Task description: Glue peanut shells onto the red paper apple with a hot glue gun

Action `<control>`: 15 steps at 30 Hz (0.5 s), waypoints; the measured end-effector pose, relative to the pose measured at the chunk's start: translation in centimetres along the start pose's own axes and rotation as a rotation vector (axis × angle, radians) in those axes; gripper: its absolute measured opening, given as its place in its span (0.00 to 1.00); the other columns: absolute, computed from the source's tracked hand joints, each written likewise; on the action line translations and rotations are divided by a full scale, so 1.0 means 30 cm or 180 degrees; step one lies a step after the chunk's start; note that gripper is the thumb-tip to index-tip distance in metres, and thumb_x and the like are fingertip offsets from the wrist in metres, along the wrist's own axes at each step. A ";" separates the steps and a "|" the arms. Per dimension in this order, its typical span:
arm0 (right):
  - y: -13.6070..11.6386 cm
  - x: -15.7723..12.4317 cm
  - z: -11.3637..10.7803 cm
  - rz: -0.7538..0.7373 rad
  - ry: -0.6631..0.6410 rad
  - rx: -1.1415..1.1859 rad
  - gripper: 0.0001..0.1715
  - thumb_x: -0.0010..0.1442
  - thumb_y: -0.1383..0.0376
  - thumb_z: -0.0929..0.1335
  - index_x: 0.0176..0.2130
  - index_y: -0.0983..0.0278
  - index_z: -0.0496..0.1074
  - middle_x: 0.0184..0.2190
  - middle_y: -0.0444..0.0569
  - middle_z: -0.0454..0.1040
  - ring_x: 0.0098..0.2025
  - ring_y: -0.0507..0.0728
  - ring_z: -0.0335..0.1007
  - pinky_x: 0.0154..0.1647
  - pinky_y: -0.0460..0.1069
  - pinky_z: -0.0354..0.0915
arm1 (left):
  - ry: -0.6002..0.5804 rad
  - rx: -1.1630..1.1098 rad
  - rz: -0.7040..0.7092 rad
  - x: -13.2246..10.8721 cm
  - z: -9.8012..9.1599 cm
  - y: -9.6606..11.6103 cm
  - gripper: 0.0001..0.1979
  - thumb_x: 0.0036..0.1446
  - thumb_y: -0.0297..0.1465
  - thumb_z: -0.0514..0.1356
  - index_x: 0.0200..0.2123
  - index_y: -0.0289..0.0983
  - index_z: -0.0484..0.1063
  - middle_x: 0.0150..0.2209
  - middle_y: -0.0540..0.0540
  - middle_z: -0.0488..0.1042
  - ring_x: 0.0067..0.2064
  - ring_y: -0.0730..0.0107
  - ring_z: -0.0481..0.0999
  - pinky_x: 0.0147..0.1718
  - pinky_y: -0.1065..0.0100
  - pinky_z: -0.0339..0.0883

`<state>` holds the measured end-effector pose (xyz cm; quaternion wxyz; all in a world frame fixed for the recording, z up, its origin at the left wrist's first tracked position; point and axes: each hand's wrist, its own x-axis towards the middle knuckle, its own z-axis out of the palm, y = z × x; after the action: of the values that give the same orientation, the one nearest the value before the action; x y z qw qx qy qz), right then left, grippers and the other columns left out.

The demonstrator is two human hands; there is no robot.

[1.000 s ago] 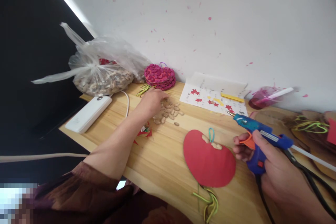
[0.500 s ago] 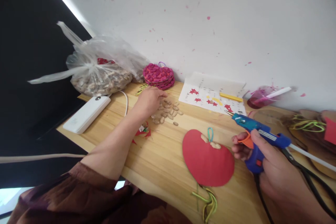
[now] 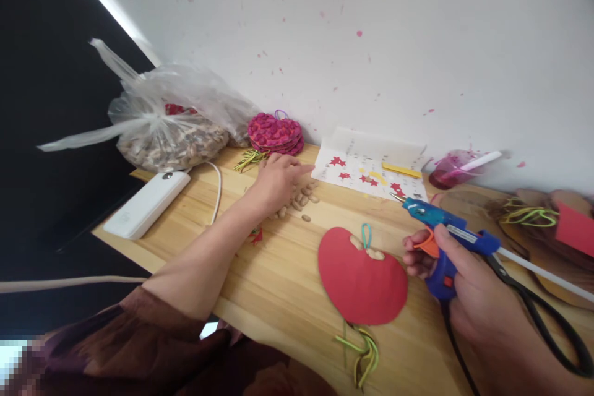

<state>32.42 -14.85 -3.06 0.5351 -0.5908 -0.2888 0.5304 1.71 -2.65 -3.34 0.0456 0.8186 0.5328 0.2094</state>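
Note:
My left hand (image 3: 277, 178) rests palm down on a small pile of pale nut shells (image 3: 301, 203) on the wooden table (image 3: 278, 284), fingers bent over them; whether it grips one is hidden. My right hand (image 3: 468, 284) grips a blue hot glue gun (image 3: 445, 226), one finger on the orange trigger, the nozzle pointing left above the table. Just left of that hand lies a red apple-shaped card (image 3: 359, 275) with a teal loop and two shells stuck at its top.
A clear plastic bag of shells (image 3: 171, 130) and a white power bank (image 3: 146, 203) sit at the left. A stack of pink shell-covered pieces (image 3: 275, 133) lies by the wall, beside a sheet with red stars (image 3: 371, 167). Green-yellow cords (image 3: 364, 352) lie near the front edge.
My left hand has slid slightly right over the shell pile, covering more of it. The glue gun hand has held its pose; the view shifted a little.

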 end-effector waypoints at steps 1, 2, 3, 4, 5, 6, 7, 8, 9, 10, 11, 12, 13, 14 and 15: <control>0.005 0.002 -0.005 0.0012 -0.0005 0.0023 0.23 0.46 0.46 0.79 0.27 0.62 0.80 0.26 0.48 0.78 0.25 0.54 0.75 0.22 0.44 0.73 | 0.0198 -0.0067 -0.0044 0.000 -0.013 -0.004 0.19 0.63 0.25 0.56 0.53 0.43 0.80 0.51 0.41 0.79 0.52 0.54 0.71 0.52 0.53 0.62; 0.011 0.003 -0.009 0.0019 -0.0003 0.0064 0.22 0.47 0.47 0.79 0.27 0.62 0.80 0.27 0.48 0.79 0.24 0.54 0.75 0.22 0.44 0.73 | 0.0370 -0.0139 -0.0098 0.000 -0.027 -0.007 0.16 0.65 0.28 0.56 0.50 0.41 0.81 0.48 0.41 0.81 0.50 0.55 0.72 0.52 0.54 0.63; 0.017 0.005 -0.013 0.0036 -0.0001 0.0119 0.20 0.48 0.48 0.79 0.28 0.62 0.80 0.26 0.47 0.79 0.24 0.54 0.74 0.22 0.45 0.73 | 0.0486 -0.0192 -0.0156 0.000 -0.039 -0.010 0.13 0.66 0.32 0.57 0.45 0.39 0.82 0.45 0.42 0.82 0.47 0.57 0.74 0.51 0.55 0.63; 0.021 0.006 -0.015 0.0045 -0.0002 0.0173 0.19 0.50 0.49 0.78 0.28 0.61 0.80 0.26 0.46 0.78 0.23 0.53 0.74 0.23 0.45 0.73 | 0.0549 -0.0213 -0.0218 0.000 -0.049 -0.012 0.14 0.67 0.35 0.57 0.40 0.38 0.83 0.40 0.42 0.83 0.44 0.58 0.75 0.49 0.56 0.64; 0.024 0.008 -0.016 0.0053 -0.0006 0.0210 0.18 0.50 0.49 0.78 0.29 0.61 0.80 0.26 0.46 0.78 0.23 0.53 0.73 0.23 0.45 0.73 | 0.0553 -0.0207 -0.0260 0.000 -0.054 -0.011 0.16 0.67 0.37 0.57 0.35 0.37 0.82 0.36 0.43 0.83 0.41 0.58 0.75 0.48 0.57 0.64; 0.026 0.009 -0.015 0.0051 -0.0021 0.0216 0.18 0.50 0.49 0.78 0.29 0.61 0.80 0.25 0.46 0.78 0.22 0.52 0.73 0.23 0.45 0.74 | 0.0511 -0.0190 -0.0265 0.000 -0.056 -0.008 0.17 0.67 0.38 0.57 0.32 0.37 0.81 0.34 0.43 0.82 0.40 0.59 0.75 0.47 0.58 0.65; 0.025 0.009 -0.013 0.0036 -0.0038 0.0197 0.19 0.50 0.49 0.78 0.28 0.61 0.80 0.25 0.46 0.78 0.23 0.52 0.73 0.23 0.45 0.73 | 0.0444 -0.0183 -0.0234 0.001 -0.053 -0.002 0.17 0.67 0.37 0.57 0.31 0.37 0.81 0.33 0.43 0.82 0.39 0.59 0.75 0.46 0.58 0.65; 0.022 0.009 -0.010 0.0023 -0.0061 0.0154 0.20 0.48 0.48 0.79 0.28 0.62 0.80 0.26 0.47 0.78 0.23 0.53 0.73 0.22 0.44 0.73 | 0.0373 -0.0193 -0.0177 0.001 -0.047 0.005 0.16 0.67 0.35 0.57 0.32 0.37 0.82 0.34 0.43 0.82 0.40 0.59 0.75 0.46 0.58 0.65; 0.019 0.008 -0.006 0.0006 -0.0064 0.0106 0.22 0.47 0.47 0.79 0.27 0.62 0.80 0.26 0.47 0.78 0.24 0.53 0.74 0.22 0.44 0.73 | 0.0311 -0.0218 -0.0111 0.000 -0.040 0.014 0.14 0.66 0.33 0.57 0.36 0.38 0.82 0.35 0.43 0.83 0.41 0.58 0.75 0.47 0.57 0.65; 0.015 0.007 -0.002 -0.0017 -0.0047 0.0079 0.24 0.44 0.45 0.80 0.27 0.62 0.80 0.27 0.48 0.78 0.24 0.53 0.74 0.21 0.44 0.72 | 0.0273 -0.0251 -0.0054 0.000 -0.032 0.022 0.12 0.65 0.31 0.57 0.40 0.39 0.83 0.37 0.44 0.83 0.43 0.57 0.76 0.48 0.57 0.65; 0.011 0.006 0.002 0.0013 -0.0054 0.0048 0.25 0.44 0.44 0.80 0.27 0.63 0.80 0.27 0.48 0.78 0.24 0.53 0.74 0.21 0.44 0.72 | 0.0268 -0.0286 -0.0022 -0.002 -0.025 0.030 0.12 0.64 0.30 0.58 0.44 0.40 0.83 0.39 0.44 0.83 0.45 0.57 0.76 0.49 0.56 0.65; 0.009 0.005 0.004 0.0012 -0.0036 0.0053 0.26 0.44 0.43 0.79 0.27 0.63 0.80 0.26 0.48 0.78 0.23 0.53 0.74 0.21 0.44 0.72 | 0.0284 -0.0312 -0.0017 -0.003 -0.019 0.037 0.13 0.63 0.31 0.59 0.46 0.40 0.82 0.40 0.43 0.84 0.45 0.56 0.76 0.50 0.55 0.65; 0.007 0.003 0.006 0.0013 -0.0051 0.0057 0.26 0.44 0.43 0.79 0.27 0.63 0.80 0.25 0.49 0.78 0.23 0.53 0.74 0.22 0.44 0.72 | 0.0307 -0.0326 -0.0036 -0.005 -0.014 0.042 0.12 0.63 0.33 0.60 0.45 0.41 0.83 0.39 0.43 0.84 0.45 0.55 0.77 0.49 0.54 0.66; 0.005 0.002 0.008 -0.0007 -0.0072 0.0066 0.25 0.45 0.44 0.79 0.27 0.63 0.80 0.25 0.49 0.78 0.23 0.53 0.74 0.23 0.44 0.72 | 0.0335 -0.0330 -0.0071 -0.006 -0.011 0.045 0.12 0.64 0.37 0.60 0.42 0.40 0.83 0.38 0.42 0.83 0.43 0.54 0.77 0.48 0.53 0.66; 0.004 0.000 0.008 -0.0032 -0.0102 0.0076 0.25 0.46 0.44 0.79 0.27 0.63 0.79 0.25 0.48 0.78 0.23 0.53 0.74 0.23 0.44 0.72 | 0.0341 -0.0314 -0.0119 -0.006 -0.009 0.046 0.14 0.64 0.40 0.60 0.37 0.40 0.83 0.36 0.41 0.83 0.42 0.52 0.77 0.47 0.52 0.67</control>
<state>32.16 -14.81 -3.13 0.5400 -0.5743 -0.2939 0.5405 2.71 -3.45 -2.74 0.0612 0.7929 0.5387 0.2780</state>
